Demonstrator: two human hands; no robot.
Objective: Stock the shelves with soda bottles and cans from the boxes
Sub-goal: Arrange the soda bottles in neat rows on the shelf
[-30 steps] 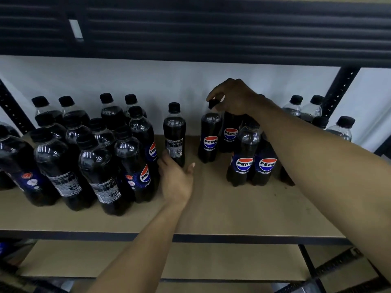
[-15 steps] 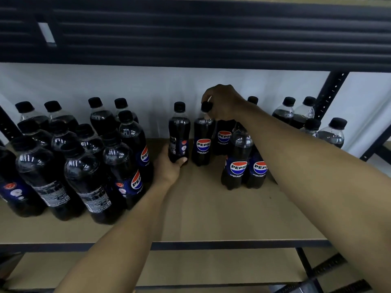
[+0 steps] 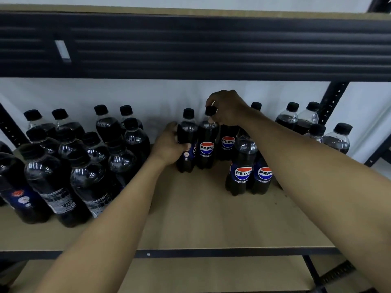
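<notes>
At frame centre, the left hand (image 3: 168, 145) wraps round the body of a soda bottle (image 3: 187, 129) standing on the wooden shelf (image 3: 201, 218). The right hand (image 3: 229, 107) pinches the black cap (image 3: 210, 111) of the neighbouring bottle (image 3: 206, 144), just beside the first.

The fingers (image 3: 172, 126) of the left hand (image 3: 168, 144) are round the first bottle (image 3: 187, 132), which stands on the shelf (image 3: 201, 218). Touching its right side stands the second bottle (image 3: 206, 144). The right hand (image 3: 229, 108) pinches its cap (image 3: 210, 111) from on top. Behind the right fingers stands a back bottle (image 3: 228, 142), maybe more. In front of those fingers, to the right, a front pair (image 3: 251, 174) stands side by side. Left of the left fingers is a big bunch (image 3: 84, 161). Far right, at the back, is a small bunch (image 3: 313, 125).
</notes>
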